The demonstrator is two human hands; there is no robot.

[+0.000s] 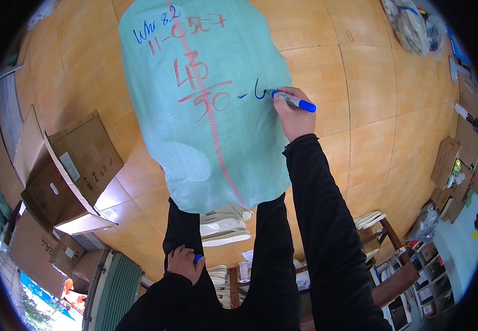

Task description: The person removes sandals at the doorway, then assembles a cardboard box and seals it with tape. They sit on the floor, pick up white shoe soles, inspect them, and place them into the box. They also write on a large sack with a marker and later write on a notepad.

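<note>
While the right hand [294,118] presses a blue marker [294,101] against a green woven sack [206,110], a blue stroke takes shape on the fabric just left of the pen tip. Fingers of that hand are closed around the marker's barrel, its tip touching the sack near the sack's right edge. Red handwriting already fills the upper middle of the sack, crossed by a long red stripe running down its length, and more blue writing sits near its top left corner. A short blue dash and one curved mark are down beside the red figures; judging by the tip on the fabric, the blue note looks only begun, with bare cloth to its right. The left hand [184,263] rests below the sack against the person's dark trousers, fingers curled shut around a small blue piece, probably the marker's cap [197,257], though little of it shows. The sack stands on a wooden floor [360,83]. Left of the sack lie open cardboard boxes [73,171]; below it, pale flat soles [225,226] are stacked, and shelves [421,276] stand well off to its lower right.
</note>
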